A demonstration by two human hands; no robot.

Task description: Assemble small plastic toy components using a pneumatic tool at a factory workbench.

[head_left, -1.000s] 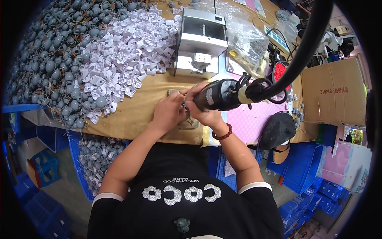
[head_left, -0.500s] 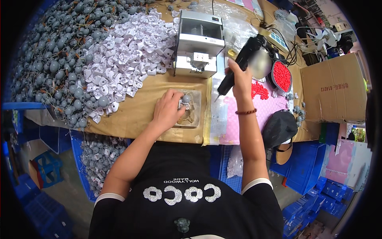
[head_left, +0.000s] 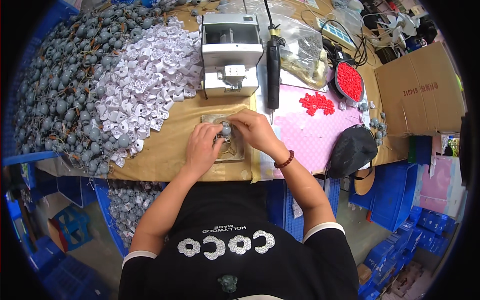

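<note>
A brown cardboard box point(head_left: 420, 75) stands rightward — blue crates point(head_left: 395, 197) lower down.

One left hand point(head_left: 202, 147), one right hand point(head_left: 256, 131). Between them, one grey ball point(head_left: 226, 131); beneath, one square fixture point(head_left: 234, 154). Beyond, one machine point(head_left: 231, 50), one power screwdriver point(head_left: 273, 75). Right of the right hand: one bowl point(head_left: 340, 93), one black cap point(head_left: 353, 151), one carton point(head_left: 420, 90). Left of both: white parts point(head_left: 145, 75) and grey round parts point(head_left: 57, 95), uncountable.

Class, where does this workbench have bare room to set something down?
Bare: the pink sheet between the loose red pieces and near edge, left of the black mesh item; the brown cloth between the white parts and left hand. Crowded: the far left, heaped with grey balls, and the back, with a plastic bag.
</note>
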